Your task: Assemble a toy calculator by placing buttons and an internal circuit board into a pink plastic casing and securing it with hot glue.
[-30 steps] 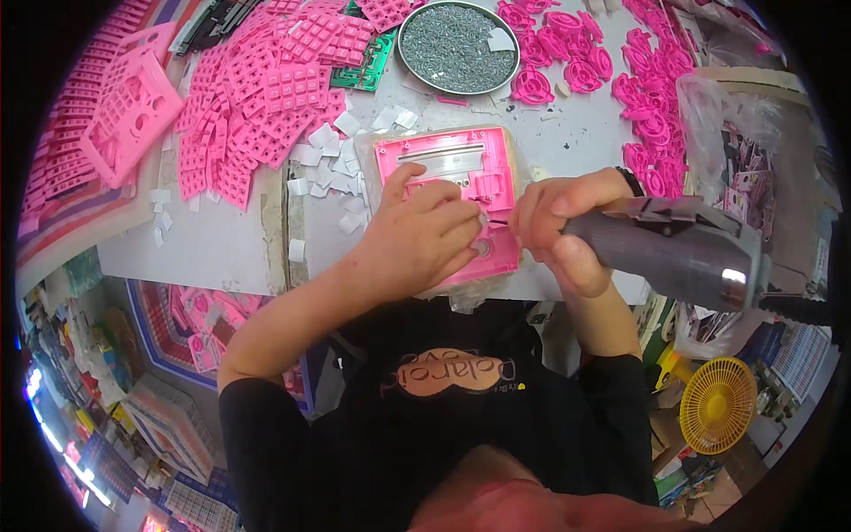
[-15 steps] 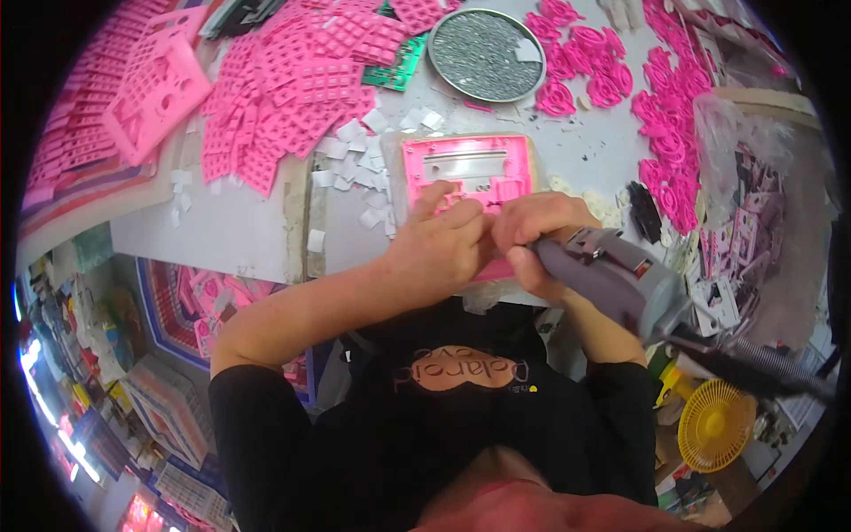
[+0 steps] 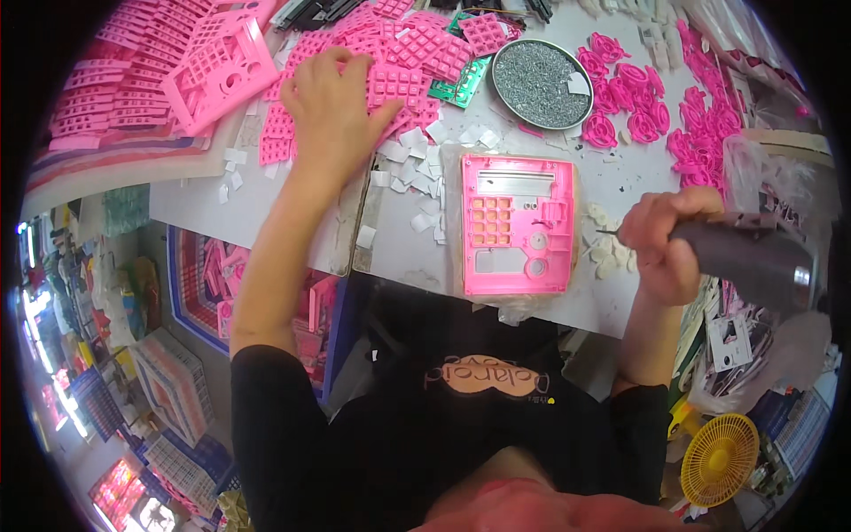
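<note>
Parts left hand (image 3: 332, 106) and right hand (image 3: 669, 239) from the pink housing (image 3: 523, 238), compared with half a second ago. Leaves that housing on crinkled clear film (image 3: 516, 314) near the front edge of the table (image 3: 399, 266), posts and cut-outs upward. Clenches right fist round a smooth dark power screwdriver (image 3: 749, 262), rear hard to make out, bit apart from the housing. Spreads left over knobbly keypads (image 3: 403, 84), fingertips partly hidden; cannot tell pinching from touching. Leaves open table between housing and tiny grey screws (image 3: 539, 84).
</note>
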Tool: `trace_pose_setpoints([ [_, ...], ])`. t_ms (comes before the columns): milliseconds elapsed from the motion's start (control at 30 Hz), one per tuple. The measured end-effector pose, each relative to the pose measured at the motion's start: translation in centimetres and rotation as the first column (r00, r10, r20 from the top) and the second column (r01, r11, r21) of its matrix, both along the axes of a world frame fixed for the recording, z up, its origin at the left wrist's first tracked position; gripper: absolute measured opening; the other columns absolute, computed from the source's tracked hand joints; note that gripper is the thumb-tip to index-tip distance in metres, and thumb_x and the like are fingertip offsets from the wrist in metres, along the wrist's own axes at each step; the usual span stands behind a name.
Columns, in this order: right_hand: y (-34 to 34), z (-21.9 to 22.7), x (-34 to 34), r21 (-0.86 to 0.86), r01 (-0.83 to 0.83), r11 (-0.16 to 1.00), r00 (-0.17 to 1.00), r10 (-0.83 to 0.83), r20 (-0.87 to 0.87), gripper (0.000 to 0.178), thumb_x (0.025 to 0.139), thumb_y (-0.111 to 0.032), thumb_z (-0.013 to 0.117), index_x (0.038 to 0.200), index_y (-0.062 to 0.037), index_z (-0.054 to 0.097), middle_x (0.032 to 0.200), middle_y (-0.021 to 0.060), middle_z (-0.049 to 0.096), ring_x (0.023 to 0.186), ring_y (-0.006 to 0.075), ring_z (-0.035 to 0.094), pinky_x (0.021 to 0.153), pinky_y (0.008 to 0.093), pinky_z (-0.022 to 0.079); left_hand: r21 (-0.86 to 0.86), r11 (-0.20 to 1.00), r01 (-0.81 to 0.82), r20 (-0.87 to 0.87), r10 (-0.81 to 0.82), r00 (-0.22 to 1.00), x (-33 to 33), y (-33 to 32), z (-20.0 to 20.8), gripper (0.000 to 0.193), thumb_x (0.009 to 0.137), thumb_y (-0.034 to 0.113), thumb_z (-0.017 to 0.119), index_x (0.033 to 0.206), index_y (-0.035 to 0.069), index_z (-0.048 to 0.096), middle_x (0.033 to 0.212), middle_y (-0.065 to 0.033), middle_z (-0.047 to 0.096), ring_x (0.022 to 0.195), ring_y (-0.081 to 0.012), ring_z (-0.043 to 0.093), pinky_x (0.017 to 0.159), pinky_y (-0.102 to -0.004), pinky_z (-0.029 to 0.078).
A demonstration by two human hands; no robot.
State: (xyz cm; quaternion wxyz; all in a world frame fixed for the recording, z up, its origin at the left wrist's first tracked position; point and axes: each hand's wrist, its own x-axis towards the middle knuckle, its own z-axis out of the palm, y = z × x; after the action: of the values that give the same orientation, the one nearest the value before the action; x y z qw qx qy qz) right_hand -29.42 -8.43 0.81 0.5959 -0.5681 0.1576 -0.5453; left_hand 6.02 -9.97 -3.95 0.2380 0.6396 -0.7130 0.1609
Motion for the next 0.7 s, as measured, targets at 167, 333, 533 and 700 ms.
trace_pose_setpoints([
  [167,-1.3,0.7,-0.6,0.066,0.248,0.967,0.965,-0.240,-0.102,0.050,0.090,-0.011,0.069,0.132,0.0030,0.045,0.067,0.0041,0.053,0.056,0.0135,0.049,0.055,0.0301,0.044,-0.060,0.975,0.214,0.040,-0.212,0.976,0.9,-0.1,-1.1,0.040,0.075,0.027,0.083,0.109,0.011,0.068,0.115,-0.0046,0.064,0.110,-0.0305,0.056,0.099,-0.0480,0.036],
  [333,-1.5,1.6,1.2,-0.487,0.658,0.574,0.577,-0.800,-0.163,0.067,0.084,-0.007,0.075,0.141,0.0042,0.041,0.113,0.0161,0.060,0.099,0.0225,0.060,0.083,0.0364,0.050,-0.054,0.982,0.180,-0.576,-0.178,0.798,0.2,1.7,-0.2,0.015,0.085,0.010,0.075,0.096,0.006,0.065,0.095,-0.0043,0.068,0.083,-0.0156,0.062,0.075,-0.0329,0.046],
  [533,4.0,0.8,5.6,-0.516,0.023,0.857,0.686,-0.389,-0.615,0.055,0.067,-0.013,0.090,0.114,-0.0074,0.061,0.118,0.0147,0.062,0.107,0.0309,0.059,0.087,0.0403,0.049,0.197,0.767,0.610,-0.959,0.279,-0.042,-7.0,8.6,2.4,0.014,0.096,0.003,0.065,0.109,0.001,0.060,0.095,-0.0043,0.068,0.077,-0.0091,0.068,0.068,-0.0239,0.055],
  [700,5.0,-1.7,5.5,-0.381,-0.087,0.921,0.705,-0.213,-0.676,0.030,0.076,-0.011,0.085,0.100,-0.0037,0.070,0.102,0.0136,0.070,0.086,0.0305,0.067,0.075,0.0383,0.054,0.209,0.587,0.782,-0.898,0.432,-0.085,-7.3,13.3,2.7,0.026,0.101,0.011,0.059,0.122,-0.005,0.057,0.105,-0.0105,0.067,0.101,-0.0181,0.068,0.092,-0.0339,0.056],
])
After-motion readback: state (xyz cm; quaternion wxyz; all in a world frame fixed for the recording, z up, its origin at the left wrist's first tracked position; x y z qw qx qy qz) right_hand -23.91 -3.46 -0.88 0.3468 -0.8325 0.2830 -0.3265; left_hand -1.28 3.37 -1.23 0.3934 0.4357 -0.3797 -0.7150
